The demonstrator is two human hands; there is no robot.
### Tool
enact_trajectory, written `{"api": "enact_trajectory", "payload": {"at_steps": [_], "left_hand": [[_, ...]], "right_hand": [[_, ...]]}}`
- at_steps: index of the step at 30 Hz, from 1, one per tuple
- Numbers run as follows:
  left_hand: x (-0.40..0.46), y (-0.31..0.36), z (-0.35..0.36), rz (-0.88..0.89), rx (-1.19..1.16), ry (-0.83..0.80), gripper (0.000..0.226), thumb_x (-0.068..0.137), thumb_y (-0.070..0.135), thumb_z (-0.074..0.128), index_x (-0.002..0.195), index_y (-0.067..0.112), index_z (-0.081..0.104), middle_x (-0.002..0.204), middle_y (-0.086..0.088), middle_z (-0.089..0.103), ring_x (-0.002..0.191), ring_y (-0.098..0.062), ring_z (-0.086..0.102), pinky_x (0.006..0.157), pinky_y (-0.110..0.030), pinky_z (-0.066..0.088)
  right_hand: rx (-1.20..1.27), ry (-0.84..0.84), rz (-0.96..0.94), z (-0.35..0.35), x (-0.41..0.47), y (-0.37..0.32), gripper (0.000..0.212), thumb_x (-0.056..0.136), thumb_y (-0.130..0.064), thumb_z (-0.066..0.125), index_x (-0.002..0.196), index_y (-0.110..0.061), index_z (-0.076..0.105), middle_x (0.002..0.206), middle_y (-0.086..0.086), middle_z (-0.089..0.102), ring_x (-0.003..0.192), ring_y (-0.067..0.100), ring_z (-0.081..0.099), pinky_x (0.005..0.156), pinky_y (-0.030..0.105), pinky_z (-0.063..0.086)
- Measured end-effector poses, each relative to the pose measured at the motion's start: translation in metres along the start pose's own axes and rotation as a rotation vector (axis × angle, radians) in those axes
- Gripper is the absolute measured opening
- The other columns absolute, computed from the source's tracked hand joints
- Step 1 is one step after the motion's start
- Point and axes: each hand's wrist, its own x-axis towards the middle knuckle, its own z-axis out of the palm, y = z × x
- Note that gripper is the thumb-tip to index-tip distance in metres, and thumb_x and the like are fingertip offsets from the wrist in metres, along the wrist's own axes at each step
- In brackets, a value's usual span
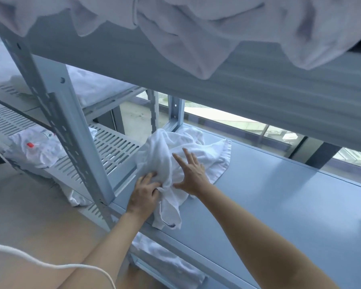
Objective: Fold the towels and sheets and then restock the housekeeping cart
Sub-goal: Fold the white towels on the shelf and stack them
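— Head view, centre frame: a crumpled white towel (196, 155) is lain on the grey shelf (279, 201), pinched by the left hand (144, 192), pressed by the spread right hand (193, 174).

— Risk noted: its overhanging end could be dragged off.

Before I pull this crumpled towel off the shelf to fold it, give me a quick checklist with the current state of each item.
1. Left hand has a grip on the towel: ok, fingers pinch a bunched part near the shelf's front edge.
2. Right hand placed: ok, lying flat and open on the towel.
3. Towel free of the upright post: cannot tell, its left side lies close to the post.
4. Shelf surface to the right usable for folding: ok, bare metal shows there.
5. Overhead linens out of the way: not ok, they hang over the upper shelf's edge.
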Motion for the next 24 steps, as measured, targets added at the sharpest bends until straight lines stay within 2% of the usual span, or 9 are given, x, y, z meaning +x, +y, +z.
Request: {"api": "enact_trajectory", "payload": {"at_steps": [2,5,7,10,12,14,16,20,24], "left_hand": [[-0.013,-0.002,-0.004,0.018,-0.048,0.007,0.019,0.095,0.006,0.062,0.103,0.016,0.076,0.144,-0.003,0.058,0.131,-0.030,0.048,0.102,-0.040,0.047],[-0.036,-0.004,-0.012,0.030,-0.104,0.014,0.018,0.098,0.004,0.056,0.098,0.013,0.071,0.129,0.002,0.063,0.120,-0.027,0.057,0.093,-0.038,0.052],[-0.047,-0.002,-0.020,0.033,-0.131,0.047,0.018,0.099,0.006,0.050,0.095,0.011,0.067,0.118,0.003,0.061,0.106,-0.026,0.061,0.083,-0.040,0.054],[-0.052,0.016,-0.034,0.032,-0.155,0.179,0.022,0.101,0.013,0.045,0.104,0.008,0.067,0.123,-0.003,0.061,0.113,-0.024,0.059,0.094,-0.037,0.052],[-0.045,0.038,-0.045,0.067,-0.208,0.256,0.023,0.104,0.017,0.045,0.111,0.007,0.065,0.126,-0.003,0.060,0.116,-0.021,0.058,0.097,-0.031,0.050],[-0.032,0.065,-0.053,0.112,-0.275,0.320,0.023,0.106,0.018,0.046,0.117,0.008,0.063,0.126,-0.002,0.060,0.116,-0.018,0.059,0.097,-0.024,0.048],[-0.017,0.092,-0.055,0.175,-0.305,0.366,0.022,0.106,0.016,0.047,0.120,0.008,0.063,0.125,-0.002,0.062,0.117,-0.016,0.060,0.099,-0.022,0.048],[-0.002,0.142,-0.033,0.324,-0.316,0.340,0.018,0.106,0.013,0.050,0.112,0.007,0.065,0.125,-0.002,0.063,0.119,-0.021,0.059,0.103,-0.033,0.047],[-0.013,0.189,0.008,0.353,-0.338,0.223,0.016,0.101,0.015,0.055,0.107,0.009,0.068,0.128,-0.002,0.063,0.119,-0.023,0.058,0.102,-0.042,0.047]], "right_hand": [[-0.010,-0.039,0.003,0.005,0.007,-0.003,0.104,0.077,-0.055,0.080,0.159,-0.046,0.018,0.171,-0.004,-0.005,0.158,0.031,-0.003,0.118,0.067,0.017],[-0.005,-0.064,0.044,0.017,0.006,-0.007,0.083,0.081,-0.041,0.074,0.153,-0.042,0.033,0.166,-0.002,0.012,0.153,0.032,0.014,0.118,0.058,0.027],[0.016,0.004,0.056,0.022,0.001,-0.007,0.065,0.081,-0.030,0.069,0.142,-0.038,0.045,0.155,-0.002,0.028,0.142,0.032,0.030,0.108,0.051,0.040],[0.069,0.189,-0.002,0.019,-0.007,-0.005,0.033,0.084,-0.012,0.063,0.116,-0.021,0.058,0.127,0.001,0.047,0.117,0.032,0.047,0.081,0.042,0.050],[0.146,0.262,-0.032,0.010,-0.016,-0.001,0.023,0.086,-0.008,0.063,0.108,-0.015,0.059,0.117,0.003,0.052,0.106,0.032,0.051,0.074,0.043,0.052],[0.193,0.322,-0.049,-0.001,-0.029,0.007,0.021,0.088,-0.010,0.064,0.107,-0.014,0.059,0.115,0.003,0.052,0.103,0.031,0.053,0.070,0.039,0.050],[0.239,0.413,-0.056,-0.015,-0.044,0.019,0.019,0.089,-0.010,0.065,0.106,-0.014,0.058,0.113,0.002,0.052,0.098,0.029,0.056,0.067,0.036,0.046],[0.238,0.556,-0.022,-0.052,-0.085,0.064,0.014,0.093,-0.011,0.065,0.103,-0.013,0.055,0.109,-0.002,0.050,0.080,0.021,0.050,0.061,0.038,0.048],[0.200,0.603,0.083,-0.082,-0.147,0.122,0.020,0.089,-0.004,0.065,0.102,-0.013,0.053,0.107,-0.003,0.049,0.073,0.025,0.052,0.060,0.042,0.052]]}}
